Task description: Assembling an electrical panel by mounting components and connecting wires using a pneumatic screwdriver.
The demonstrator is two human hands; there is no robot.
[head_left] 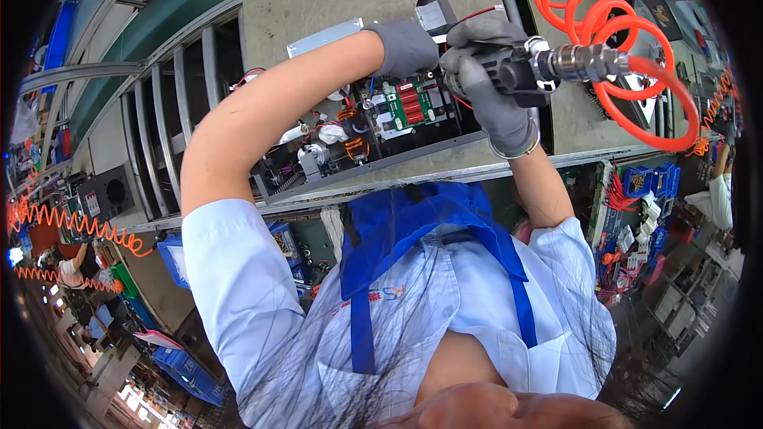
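My right hand [501,107], in a grey glove, is wrapped round a black pneumatic driver [515,74] with a metal hose fitting. The tool lies sideways over the right end of an open black metal chassis [381,160]; its working end is hidden by my hands. My left hand [405,48], also gloved in grey, reaches across the chassis close to the front of the tool. Its fingers are mostly hidden. Inside the chassis sit a green circuit board [410,103] with red-brown blocks, copper-wound coils [355,135] and loose wires.
A red coiled air hose [671,103] loops from the tool to the upper right. The chassis rests on a bench beside metal rollers [151,139]. A black fan unit [115,193] stands left. Blue bins [652,181] with parts stand at right; a person's sleeve [719,199] shows beyond.
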